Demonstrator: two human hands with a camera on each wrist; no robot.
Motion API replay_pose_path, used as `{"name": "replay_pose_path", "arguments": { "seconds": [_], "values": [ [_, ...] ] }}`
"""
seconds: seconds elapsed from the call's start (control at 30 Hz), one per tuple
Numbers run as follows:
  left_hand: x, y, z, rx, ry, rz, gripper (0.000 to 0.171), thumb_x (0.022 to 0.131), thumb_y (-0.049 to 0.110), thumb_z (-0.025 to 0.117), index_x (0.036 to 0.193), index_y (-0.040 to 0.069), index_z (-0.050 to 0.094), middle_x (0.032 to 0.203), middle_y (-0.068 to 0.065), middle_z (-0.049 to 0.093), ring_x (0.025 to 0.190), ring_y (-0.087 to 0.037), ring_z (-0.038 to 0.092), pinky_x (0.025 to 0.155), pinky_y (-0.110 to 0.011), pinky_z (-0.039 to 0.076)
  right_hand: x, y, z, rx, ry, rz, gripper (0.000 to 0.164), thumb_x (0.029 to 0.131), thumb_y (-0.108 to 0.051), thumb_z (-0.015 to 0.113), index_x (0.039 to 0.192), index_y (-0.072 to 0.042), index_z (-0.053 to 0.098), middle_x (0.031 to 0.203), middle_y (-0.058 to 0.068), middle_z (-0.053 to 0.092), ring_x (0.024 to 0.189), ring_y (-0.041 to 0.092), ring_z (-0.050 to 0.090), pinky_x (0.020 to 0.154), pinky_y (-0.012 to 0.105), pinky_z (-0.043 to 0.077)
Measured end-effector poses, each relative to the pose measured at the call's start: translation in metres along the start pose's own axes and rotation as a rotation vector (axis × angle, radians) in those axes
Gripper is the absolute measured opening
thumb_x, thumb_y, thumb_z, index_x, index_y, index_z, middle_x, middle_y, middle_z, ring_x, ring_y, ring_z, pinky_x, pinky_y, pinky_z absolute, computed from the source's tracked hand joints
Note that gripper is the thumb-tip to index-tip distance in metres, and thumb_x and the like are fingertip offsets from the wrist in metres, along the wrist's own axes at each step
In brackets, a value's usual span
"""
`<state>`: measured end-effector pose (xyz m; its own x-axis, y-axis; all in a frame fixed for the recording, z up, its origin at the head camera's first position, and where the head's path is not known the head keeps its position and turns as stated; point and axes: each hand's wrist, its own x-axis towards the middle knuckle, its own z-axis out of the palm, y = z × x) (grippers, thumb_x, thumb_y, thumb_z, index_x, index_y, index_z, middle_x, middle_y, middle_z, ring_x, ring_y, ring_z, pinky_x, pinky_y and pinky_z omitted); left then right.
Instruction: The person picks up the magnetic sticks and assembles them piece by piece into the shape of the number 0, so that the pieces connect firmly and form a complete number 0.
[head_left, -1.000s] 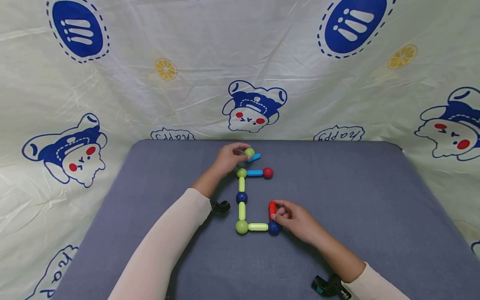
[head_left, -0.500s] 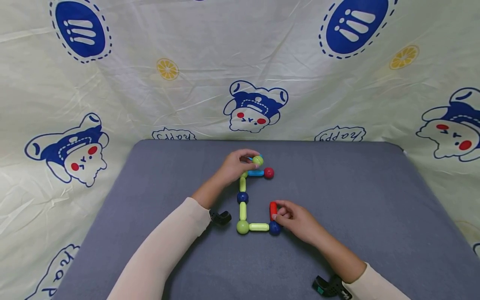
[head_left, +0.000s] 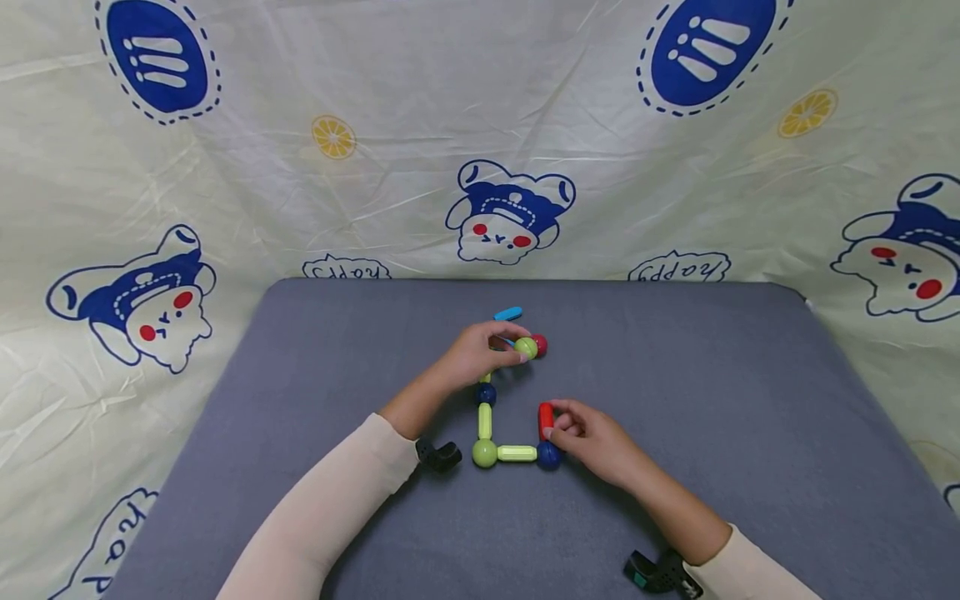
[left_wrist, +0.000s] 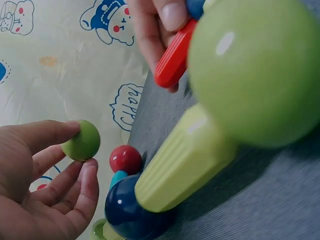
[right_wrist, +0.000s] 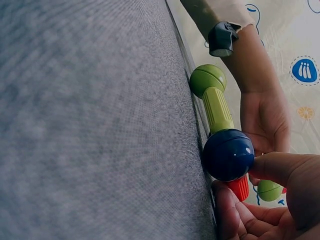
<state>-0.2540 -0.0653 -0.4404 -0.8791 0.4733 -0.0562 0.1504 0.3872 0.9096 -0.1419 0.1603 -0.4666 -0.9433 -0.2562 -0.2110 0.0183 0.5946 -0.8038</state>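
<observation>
My left hand (head_left: 480, 354) pinches a green ball (left_wrist: 82, 141) between thumb and fingertips, over the far end of a chain of toy balls and rods. In the head view that ball overlaps a red ball (head_left: 542, 344). My right hand (head_left: 596, 446) pinches a red rod (head_left: 545, 421) at the chain's near right end, beside a navy ball (head_left: 549, 456). Yellow-green rods (head_left: 517, 453) link this ball to a green corner ball (head_left: 484, 453) and on to a second navy ball (left_wrist: 135, 207). The left hand hides the chain's far corner in the head view.
A loose light-blue rod (head_left: 507, 313) lies beyond the left hand, near the back edge of the grey cloth-covered table (head_left: 712, 375). A printed curtain (head_left: 405, 200) hangs behind the table. Black wrist cameras (head_left: 438, 456) sit on both forearms.
My left hand has carried the green ball toward me and right, from beside the loose light-blue rod to over the chain's far end. The right hand keeps its grip in place.
</observation>
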Motion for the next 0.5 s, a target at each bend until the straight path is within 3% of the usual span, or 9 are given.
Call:
{"name": "replay_pose_path", "arguments": {
  "seconds": [0.3, 0.5],
  "values": [
    [-0.007, -0.003, 0.009, 0.040, -0.090, 0.009, 0.032, 0.093, 0.024, 0.075, 0.124, 0.020, 0.071, 0.116, -0.001, 0.071, 0.102, -0.013, 0.065, 0.078, -0.024, 0.055, -0.001, -0.004, 0.000, 0.012, -0.004, 0.002, 0.047, 0.096, -0.020, 0.066, 0.139, -0.001, 0.056, 0.101, 0.006, 0.067, 0.086, 0.013, 0.059, 0.068, 0.022, 0.048],
    [-0.006, 0.000, 0.013, 0.130, -0.143, -0.012, 0.031, 0.094, 0.024, 0.074, 0.124, 0.019, 0.071, 0.114, 0.001, 0.073, 0.098, -0.011, 0.067, 0.074, -0.023, 0.054, -0.002, -0.004, 0.000, 0.033, 0.001, -0.004, 0.049, 0.096, -0.020, 0.067, 0.138, 0.000, 0.055, 0.101, 0.006, 0.067, 0.086, 0.014, 0.059, 0.068, 0.022, 0.047]
  ]
}}
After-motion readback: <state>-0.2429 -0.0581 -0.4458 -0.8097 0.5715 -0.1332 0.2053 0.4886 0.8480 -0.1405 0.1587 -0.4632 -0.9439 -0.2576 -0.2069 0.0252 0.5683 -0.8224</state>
